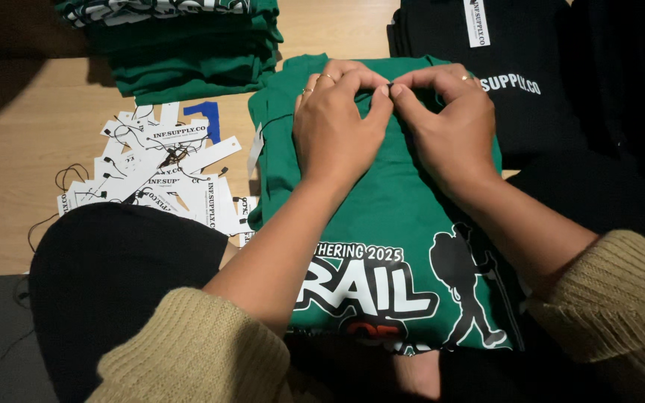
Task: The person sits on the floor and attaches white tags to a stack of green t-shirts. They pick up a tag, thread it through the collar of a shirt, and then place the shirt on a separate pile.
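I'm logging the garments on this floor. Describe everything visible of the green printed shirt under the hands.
The green folded cotton-looking T-shirt lies flat on the person's lap and the wooden floor, collar end away from the camera. Its near part bears a white-and-black print with a black hiker silhouette. The left hand and right hand rest on it, fingertips pinching together near the collar. A white tag shows at its left edge.

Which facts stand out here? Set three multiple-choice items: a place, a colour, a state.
1. Where do the loose hang tags lie?
A. left of the folded shirt
B. on the black garments
C. in a box

2. What colour is the shirt under the hands?
A. black
B. green
C. white

3. How are the left hand and right hand placed?
A. apart, palms up
B. fingertips pinched together on the shirt
C. holding scissors

Answers: 1 A, tags spread on the wooden table beside it; 2 B, green cloth with a white print; 3 B, fingertips meet near the shirt's top.
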